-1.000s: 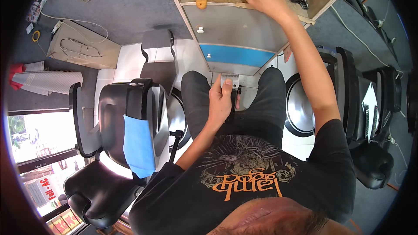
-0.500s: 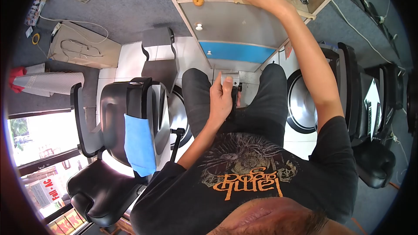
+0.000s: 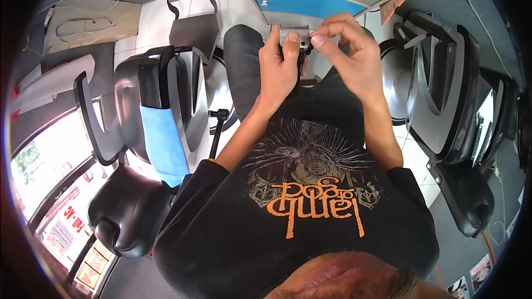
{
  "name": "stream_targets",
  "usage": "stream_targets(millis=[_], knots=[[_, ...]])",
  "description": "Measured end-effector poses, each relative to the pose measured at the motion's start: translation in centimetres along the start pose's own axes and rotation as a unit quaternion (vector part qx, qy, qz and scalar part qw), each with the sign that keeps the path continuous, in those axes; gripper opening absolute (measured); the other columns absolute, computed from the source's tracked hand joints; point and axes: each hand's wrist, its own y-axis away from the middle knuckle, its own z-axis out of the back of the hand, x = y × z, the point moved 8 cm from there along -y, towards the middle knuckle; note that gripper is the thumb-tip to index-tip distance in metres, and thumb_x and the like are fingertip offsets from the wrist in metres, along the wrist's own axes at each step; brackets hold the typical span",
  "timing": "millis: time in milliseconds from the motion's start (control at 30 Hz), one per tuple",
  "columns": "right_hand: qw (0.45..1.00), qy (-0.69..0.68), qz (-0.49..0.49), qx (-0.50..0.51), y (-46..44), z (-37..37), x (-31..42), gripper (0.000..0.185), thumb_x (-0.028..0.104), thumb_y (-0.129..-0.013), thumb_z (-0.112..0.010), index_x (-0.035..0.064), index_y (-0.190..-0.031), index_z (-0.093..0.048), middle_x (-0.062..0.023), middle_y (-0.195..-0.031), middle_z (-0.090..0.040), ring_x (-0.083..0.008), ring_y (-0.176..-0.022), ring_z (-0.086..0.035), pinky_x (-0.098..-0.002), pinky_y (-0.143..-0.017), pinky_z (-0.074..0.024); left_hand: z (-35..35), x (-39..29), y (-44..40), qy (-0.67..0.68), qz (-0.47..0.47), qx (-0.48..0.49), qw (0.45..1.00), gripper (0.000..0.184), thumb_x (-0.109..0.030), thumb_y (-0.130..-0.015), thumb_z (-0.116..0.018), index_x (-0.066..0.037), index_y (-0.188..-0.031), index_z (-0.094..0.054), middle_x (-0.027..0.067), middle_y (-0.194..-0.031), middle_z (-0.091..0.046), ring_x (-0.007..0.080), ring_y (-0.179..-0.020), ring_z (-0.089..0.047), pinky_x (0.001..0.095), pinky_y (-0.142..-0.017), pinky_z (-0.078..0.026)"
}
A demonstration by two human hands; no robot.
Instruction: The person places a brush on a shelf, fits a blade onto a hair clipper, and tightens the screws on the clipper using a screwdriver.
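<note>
My left hand is closed around a hair clipper, with thumb and forefinger at its toothed metal blade. The clipper is upright between my knees, and its dark body is mostly covered by my fingers. From the other side, my right hand reaches in with thumb and forefinger pinched at the blade's right edge. Whatever sits in that pinch is too small to make out.
A cabinet with a blue drawer stands in front of my knees. Black barber chairs flank me, the left one with a blue cloth over it. A dark step-shaped seat stands at front left.
My right hand has come down from the cabinet shelf to the clipper's blade. My left hand still holds the clipper. The view has shifted, so the shelf is out of sight.
</note>
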Motion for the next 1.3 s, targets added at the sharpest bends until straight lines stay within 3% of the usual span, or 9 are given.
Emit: stream_targets(millis=[233, 533, 567, 633, 867, 967, 1067, 1167, 1300], knots=[[0.997, 0.048, -0.002, -0.058, 1.5, 0.4, -0.9, 0.012, 0.012, -0.088, -0.081, 0.0054, -0.097, -0.079, -0.0038, -0.094, -0.067, -0.0203, -0.094, -0.064, -0.0344, -0.086, -0.0497, -1.1, -0.4, -0.7, -0.042, -0.018, 0.018, 0.999, 0.034, -0.026, -0.107, -0.059, -0.003, -0.087, -0.043, 0.004, -0.058, -0.057, 0.0077, -0.049, -0.054, 0.0286, -0.044, -0.043], [0.994, 0.097, 0.036, -0.047, 1.0, -0.2, -0.2, 0.012, 0.01, -0.085, -0.082, 0.005, -0.095, -0.077, -0.0042, -0.093, -0.068, -0.0226, -0.09, -0.064, -0.0361, -0.08, -0.0505, -0.5, -0.6, -0.5, -0.099, -0.028, -0.001, 0.995, 0.035, -0.028, -0.106, -0.062, -0.004, -0.088, -0.044, 0.0046, -0.054, -0.058, 0.008, -0.049, -0.058, 0.0283, -0.045, -0.045], [0.994, 0.093, 0.035, -0.046, 1.0, -0.2, -0.2, 0.012, 0.01, -0.085, -0.082, 0.0049, -0.095, -0.077, -0.0043, -0.093, -0.069, -0.0222, -0.089, -0.064, -0.0359, -0.08, -0.0505, -0.5, -0.5, -0.4, -0.103, -0.026, 0.001, 0.994, 0.033, -0.028, -0.106, -0.06, 0.0, -0.093, -0.047, 0.0038, -0.057, -0.058, 0.0074, -0.051, -0.056, 0.0278, -0.046, -0.045], [0.997, 0.064, 0.001, -0.039, 0.9, -0.4, -0.7, 0.012, 0.01, -0.085, -0.081, 0.004, -0.094, -0.076, -0.0037, -0.092, -0.069, -0.0199, -0.087, -0.064, -0.0347, -0.077, -0.0498, -0.4, -0.3, -0.3, -0.11, -0.02, 0.007, 0.994, 0.035, -0.027, -0.108, -0.058, 0.008, -0.103, -0.055, 0.0021, -0.063, -0.059, 0.0063, -0.056, -0.053, 0.0269, -0.048, -0.043], [0.989, -0.067, -0.13, -0.029, 1.5, -1.0, -4.0, 0.018, 0.012, -0.088, -0.081, 0.0043, -0.096, -0.066, 0.0031, -0.089, -0.065, -0.0085, -0.087, -0.062, -0.0272, -0.068, -0.044, -0.6, 0.0, -0.5, -0.114, -0.051, 0.008, 0.992, 0.032, -0.027, -0.107, -0.058, 0.003, -0.098, -0.053, 0.0069, -0.069, -0.067, 0.0097, -0.055, -0.06, 0.0283, -0.047, -0.047], [0.968, -0.164, -0.191, -0.007, 1.8, -1.8, -5.4, 0.014, 0.005, -0.096, -0.074, 0.0061, -0.103, -0.062, 0.0035, -0.097, -0.062, -0.0057, -0.089, -0.057, -0.0241, -0.073, -0.0436, -0.6, 0.8, -0.4, -0.157, -0.076, 0.012, 0.985, 0.032, -0.028, -0.107, -0.058, 0.003, -0.099, -0.054, 0.0076, -0.069, -0.068, 0.0105, -0.055, -0.062, 0.0285, -0.047, -0.047], [0.969, -0.164, -0.181, -0.044, 1.8, -1.6, -5.6, 0.019, 0.013, -0.09, -0.079, 0.0066, -0.099, -0.064, 0.004, -0.088, -0.065, -0.0053, -0.087, -0.061, -0.0232, -0.068, -0.0416, -0.7, 0.7, -0.5, -0.17, -0.082, 0.014, 0.982, 0.034, -0.028, -0.107, -0.058, 0.004, -0.101, -0.055, 0.0075, -0.068, -0.068, 0.0109, -0.055, -0.062, 0.0286, -0.047, -0.047], [0.974, -0.137, -0.173, -0.048, 1.9, -1.7, -5.2, 0.017, 0.013, -0.092, -0.077, 0.0058, -0.097, -0.063, 0.0023, -0.088, -0.064, -0.0064, -0.086, -0.061, -0.0245, -0.069, -0.0428, -0.7, 0.2, -0.5, -0.162, -0.064, 0.01, 0.985, 0.035, -0.028, -0.107, -0.058, 0.006, -0.103, -0.055, 0.007, -0.066, -0.066, 0.0102, -0.054, -0.061, 0.0289, -0.047, -0.047], [0.942, -0.235, -0.237, -0.041, 1.9, -2.8, -5.8, 0.015, 0.012, -0.096, -0.074, 0.0061, -0.097, -0.06, 0.0011, -0.09, -0.063, -0.0068, -0.083, -0.057, -0.025, -0.068, -0.0436, -1.1, -0.5, -0.3, -0.103, -0.021, -0.011, 0.994, 0.029, -0.026, -0.107, -0.058, 0.001, -0.1, -0.052, 0.0077, -0.065, -0.066, 0.0119, -0.053, -0.063, 0.0291, -0.047, -0.047]])
